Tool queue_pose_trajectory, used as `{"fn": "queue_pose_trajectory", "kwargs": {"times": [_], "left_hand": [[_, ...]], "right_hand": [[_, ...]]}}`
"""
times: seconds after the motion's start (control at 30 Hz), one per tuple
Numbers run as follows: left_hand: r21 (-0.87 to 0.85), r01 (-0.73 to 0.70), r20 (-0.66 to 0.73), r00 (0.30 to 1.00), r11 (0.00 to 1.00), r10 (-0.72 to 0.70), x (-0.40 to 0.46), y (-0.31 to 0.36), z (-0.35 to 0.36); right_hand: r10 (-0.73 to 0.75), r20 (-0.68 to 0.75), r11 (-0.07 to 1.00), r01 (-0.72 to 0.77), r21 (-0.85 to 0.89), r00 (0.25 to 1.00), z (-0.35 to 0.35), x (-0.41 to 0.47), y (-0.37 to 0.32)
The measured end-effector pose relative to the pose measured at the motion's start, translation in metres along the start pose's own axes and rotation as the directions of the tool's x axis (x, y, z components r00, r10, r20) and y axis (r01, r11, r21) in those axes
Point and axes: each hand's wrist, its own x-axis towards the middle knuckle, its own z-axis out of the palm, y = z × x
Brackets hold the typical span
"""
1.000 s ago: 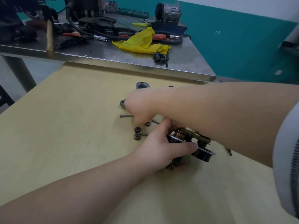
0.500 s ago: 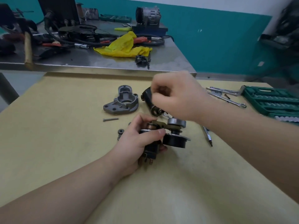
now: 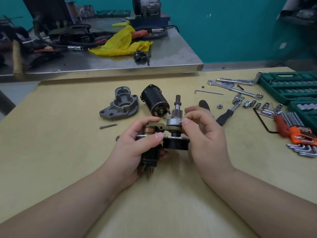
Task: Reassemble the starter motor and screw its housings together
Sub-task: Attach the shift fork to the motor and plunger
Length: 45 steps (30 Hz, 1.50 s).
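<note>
Head view, with positions given relative to the starter assembly (image 3: 164,134) held above the yellow tabletop (image 3: 51,152). Far to its left a single long bolt (image 3: 108,126) lay flat on the tabletop, and up and to the left of the assembly the grey cast nose housing (image 3: 120,104) rested with its open side upward. Just left of the assembly a small toothed gear (image 3: 117,138) showed partly from behind the left hand (image 3: 137,148), which gripped the dark solenoid end of the assembly, fingers curled round the body and the thumb laid across its front. Directly behind the assembly the black cylindrical motor body (image 3: 155,100) lay on its side, apart from the nose housing. The assembly's splined shaft and pinion stood upright, with the black disc-shaped part below. The right hand (image 3: 204,133) touched the assembly's right side, thumb and forefinger pinching a small metal piece (image 3: 180,121) against the silver collar; what the piece was could not be told. To the right of the assembly lay a black-handled ratchet (image 3: 226,115), an Allen key (image 3: 208,92), spanners (image 3: 235,87), loose sockets (image 3: 257,105), a folding hex key set (image 3: 298,133) and, farthest right, a green socket case (image 3: 291,86).
</note>
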Motion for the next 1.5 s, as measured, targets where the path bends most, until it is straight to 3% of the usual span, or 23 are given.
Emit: {"fn": "queue_pose_trajectory", "kwargs": {"times": [0.17,0.37,0.73,1.1,1.27,1.5], "left_hand": [[0.027,-0.019,0.004,1.000,0.999,0.019,-0.002,0.002,0.001],[0.080,-0.064,0.018,0.998,0.995,0.063,-0.005,0.002,0.004],[0.276,-0.128,0.071,0.991,0.953,0.113,-0.006,-0.004,-0.003],[0.098,-0.073,0.014,0.997,0.992,0.072,-0.006,0.000,0.000],[0.122,-0.080,0.021,0.997,0.989,0.078,-0.006,-0.002,-0.002],[0.163,-0.090,0.034,0.996,0.982,0.086,-0.007,-0.002,-0.002]], "right_hand": [[0.146,0.016,0.965,-0.146,0.219,0.989,0.001,-0.004,-0.010],[0.126,0.020,0.952,-0.127,0.280,0.992,-0.001,-0.006,-0.014],[0.086,0.026,0.961,-0.090,0.262,0.996,-0.007,-0.005,-0.010],[0.081,0.022,0.980,-0.084,0.178,0.996,-0.005,-0.005,-0.011],[-0.065,-0.001,0.998,0.065,0.028,0.998,-0.014,0.000,-0.009],[-0.051,-0.029,0.998,0.053,0.046,0.998,-0.017,0.004,-0.007]]}}
